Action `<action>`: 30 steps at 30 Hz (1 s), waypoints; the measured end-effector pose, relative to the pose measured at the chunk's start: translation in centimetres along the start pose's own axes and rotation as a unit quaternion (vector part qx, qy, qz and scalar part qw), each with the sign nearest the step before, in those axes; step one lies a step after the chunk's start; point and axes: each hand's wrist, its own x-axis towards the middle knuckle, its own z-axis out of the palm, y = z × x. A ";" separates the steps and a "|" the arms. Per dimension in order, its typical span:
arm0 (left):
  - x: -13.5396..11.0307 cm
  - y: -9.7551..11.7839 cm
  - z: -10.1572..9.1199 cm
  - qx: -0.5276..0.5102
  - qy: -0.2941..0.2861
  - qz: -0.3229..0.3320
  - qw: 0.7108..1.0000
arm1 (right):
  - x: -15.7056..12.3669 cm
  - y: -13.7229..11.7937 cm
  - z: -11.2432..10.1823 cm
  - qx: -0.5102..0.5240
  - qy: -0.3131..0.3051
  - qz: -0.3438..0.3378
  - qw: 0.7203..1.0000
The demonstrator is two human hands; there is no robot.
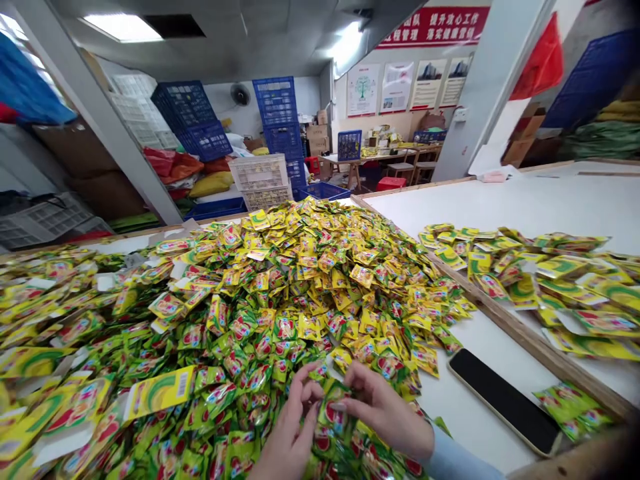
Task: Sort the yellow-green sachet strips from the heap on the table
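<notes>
Between my two hands is a small green sachet (331,415) with a red watermelon picture. My right hand (387,408) reaches in from the right, thumb and fingers pinched on the sachet's upper right part. My left hand (293,421) comes up from the bottom edge with curled fingers, its thumb against the sachet's left side. Below and around both hands lie loose green sachets (245,380). Behind them rises a heap of yellow sachets (320,267). A flat yellow and green carton (163,393) rests on the sachets left of my left hand.
More cartons (70,413) cover the left side. A black-screened phone (505,400) lies on the white table at right, with a few green sachets (573,407) beside it. A wooden strip (500,327) divides the table; beyond it sit more yellow cartons (565,267). Blue crates (277,113) stand behind.
</notes>
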 end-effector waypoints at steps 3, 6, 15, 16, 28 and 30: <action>0.3 0.7 -2.9 0.118 0.018 0.010 0.993 | -1.2 0.3 -0.3 -0.207 0.031 -0.089 0.974; 0.7 0.4 -9.0 0.329 0.155 0.004 0.932 | -1.9 1.6 -1.0 -0.431 -0.022 -0.193 0.881; -4.0 -4.8 -21.6 0.599 0.110 -0.261 0.749 | -2.3 4.5 -1.0 -0.475 -0.091 -0.013 0.875; -4.3 -4.9 -21.8 0.609 0.109 -0.242 0.747 | -2.2 4.2 -1.5 -0.442 -0.095 0.002 0.892; -1.3 3.3 -5.9 0.551 0.029 0.181 0.814 | -0.6 -3.2 0.0 0.342 -0.031 0.081 0.936; -0.7 3.3 -4.0 0.503 0.035 0.218 0.836 | -0.6 -2.7 1.1 0.371 -0.001 0.081 0.925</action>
